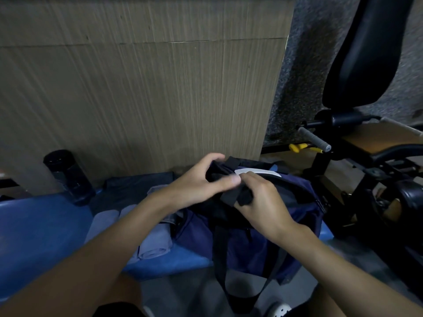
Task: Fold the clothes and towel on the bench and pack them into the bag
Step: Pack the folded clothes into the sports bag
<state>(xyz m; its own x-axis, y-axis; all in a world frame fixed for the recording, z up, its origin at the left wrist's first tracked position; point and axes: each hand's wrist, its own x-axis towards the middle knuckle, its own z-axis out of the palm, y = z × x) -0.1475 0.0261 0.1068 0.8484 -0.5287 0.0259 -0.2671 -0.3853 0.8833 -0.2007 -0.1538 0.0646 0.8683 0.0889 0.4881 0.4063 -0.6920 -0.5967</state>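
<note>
head view: a wood-grain wall panel (pixel 137 88) fills the back, and below it a blue padded worktop (pixel 41 225) runs across the frame. a black exercise machine (pixel 366 156) stands just beside its right end. the navy duffel bag (pixel 295 202) sits on the right end of the worktop, its shoulder strap (pixel 219 271) hanging in a loop over the front edge. a dark blue garment (pixel 132 186) lies flat on the worktop at the back, left of the bag. a folded grey cloth (pixel 155 239), towel or shirt i cannot tell, lies touching the bag's left side, outside it. a black bottle (pixel 68 177) stands well to the left.

both hands meet at the top of the bag. the left hand (pixel 196 184) has its grip pinched on the black carry handles (pixel 229 195), fingers curled over, thumb pressing across. the right hand (pixel 263 202) has its grip wrapped round the same handles from the other side.

judging by this, folding looks at least partly done and the step in hand is getting the bag open: the handles seem to be being parted. whether the zip is open is hidden. next the handles need dropping to either side, the mouth spread wide, then the folded cloth lifted flat so it keeps its fold going in.
</note>
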